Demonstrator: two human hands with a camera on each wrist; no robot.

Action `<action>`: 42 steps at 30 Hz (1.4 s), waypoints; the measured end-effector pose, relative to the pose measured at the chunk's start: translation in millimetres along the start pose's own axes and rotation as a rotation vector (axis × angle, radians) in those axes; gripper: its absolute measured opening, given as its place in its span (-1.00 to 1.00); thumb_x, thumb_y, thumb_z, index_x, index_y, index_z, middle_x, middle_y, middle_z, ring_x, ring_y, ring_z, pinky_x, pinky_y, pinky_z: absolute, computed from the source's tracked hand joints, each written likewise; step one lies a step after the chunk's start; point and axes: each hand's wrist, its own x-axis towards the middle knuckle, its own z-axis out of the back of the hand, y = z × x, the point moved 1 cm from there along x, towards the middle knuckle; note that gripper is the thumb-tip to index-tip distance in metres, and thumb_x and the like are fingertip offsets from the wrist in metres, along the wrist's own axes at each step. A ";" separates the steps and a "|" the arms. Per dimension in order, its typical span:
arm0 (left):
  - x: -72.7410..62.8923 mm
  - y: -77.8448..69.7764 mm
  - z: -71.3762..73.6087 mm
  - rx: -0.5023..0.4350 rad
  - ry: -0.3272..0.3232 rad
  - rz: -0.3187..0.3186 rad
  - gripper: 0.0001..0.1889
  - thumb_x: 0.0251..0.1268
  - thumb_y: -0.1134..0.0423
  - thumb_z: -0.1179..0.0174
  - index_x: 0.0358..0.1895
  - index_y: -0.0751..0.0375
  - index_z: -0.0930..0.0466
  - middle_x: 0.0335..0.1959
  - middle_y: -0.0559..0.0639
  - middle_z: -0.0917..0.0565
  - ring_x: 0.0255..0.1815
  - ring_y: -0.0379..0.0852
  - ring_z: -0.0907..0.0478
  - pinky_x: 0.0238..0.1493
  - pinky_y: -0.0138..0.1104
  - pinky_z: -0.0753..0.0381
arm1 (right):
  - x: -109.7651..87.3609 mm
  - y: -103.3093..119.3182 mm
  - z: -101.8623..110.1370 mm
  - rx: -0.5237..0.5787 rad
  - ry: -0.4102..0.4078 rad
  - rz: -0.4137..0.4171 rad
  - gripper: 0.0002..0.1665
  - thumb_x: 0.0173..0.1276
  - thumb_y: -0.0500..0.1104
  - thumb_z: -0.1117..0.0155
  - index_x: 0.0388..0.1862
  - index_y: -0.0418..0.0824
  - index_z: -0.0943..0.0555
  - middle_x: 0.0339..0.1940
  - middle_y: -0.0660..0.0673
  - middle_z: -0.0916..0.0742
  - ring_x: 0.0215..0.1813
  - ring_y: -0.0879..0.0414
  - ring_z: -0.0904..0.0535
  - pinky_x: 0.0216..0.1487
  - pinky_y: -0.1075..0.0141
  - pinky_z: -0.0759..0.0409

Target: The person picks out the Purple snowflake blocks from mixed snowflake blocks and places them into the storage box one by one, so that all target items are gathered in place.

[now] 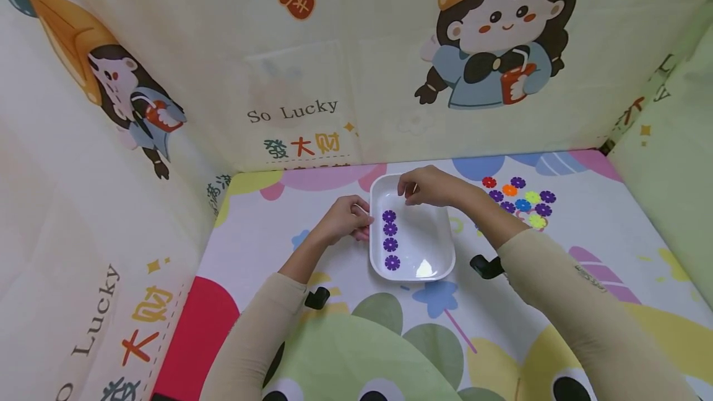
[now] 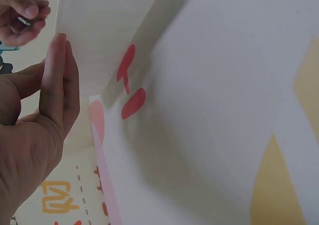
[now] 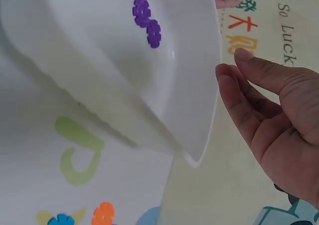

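A white rectangular tray (image 1: pixel 426 228) lies on the table in the head view. Inside along its left side runs a column of several purple flower-shaped pieces (image 1: pixel 390 244); some of these purple pieces (image 3: pixel 142 11) also show in the right wrist view. At the tray's left rim is my left hand (image 1: pixel 344 220). Its fairly straight fingers (image 2: pixel 59 80) touch the outer wall in the left wrist view. My right hand (image 1: pixel 431 187) hovers over the far end of the tray, fingers bent loosely. In the right wrist view its thumb and fingertips (image 3: pixel 225 74) stand apart with nothing visible between them.
Right of the tray, partly behind my right forearm, lies a loose group of flower pieces: purple, a red one (image 1: pixel 489 182), an orange one (image 1: pixel 509 190), a blue one (image 1: pixel 522 205) and yellow ones. Printed cloth walls (image 1: pixel 384 110) rise around the back and sides of the table.
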 end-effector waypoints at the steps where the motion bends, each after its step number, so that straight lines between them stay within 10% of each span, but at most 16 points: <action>1: -0.2 0.0 0.1 -0.003 -0.001 -0.004 -0.72 0.43 0.41 -0.28 0.10 0.36 -0.49 -0.26 0.22 -0.68 -0.54 -0.06 -0.73 -0.29 -0.05 -0.87 | -4.0 -0.7 1.0 -0.002 -0.009 0.006 -0.73 0.38 -0.25 -0.46 0.03 -0.17 -0.69 -0.13 -0.11 -0.75 -0.09 0.00 -0.67 0.03 0.22 -0.83; 22: 0.7 3.3 0.1 -0.031 0.005 -0.014 -0.72 0.41 0.44 -0.28 0.09 0.39 -0.48 -0.30 0.19 -0.67 -0.55 -0.09 -0.72 -0.33 -0.10 -0.88 | -82.4 -42.5 7.8 0.013 -0.328 0.043 -0.64 0.36 -0.26 -0.47 0.12 -0.23 -0.69 -0.01 -0.19 -0.78 0.02 -0.05 -0.72 0.12 -0.02 -0.81; 42: 1.3 1.2 1.7 -0.029 0.015 -0.020 -0.72 0.41 0.45 -0.28 0.09 0.41 -0.47 -0.33 0.18 -0.67 -0.56 -0.10 -0.72 -0.25 0.00 -0.87 | -152.4 -147.7 13.6 0.014 -0.468 -0.257 -0.57 0.48 -0.18 -0.36 0.28 -0.22 -0.59 0.23 -0.38 -0.67 0.17 -0.40 -0.61 -0.04 -0.10 -0.83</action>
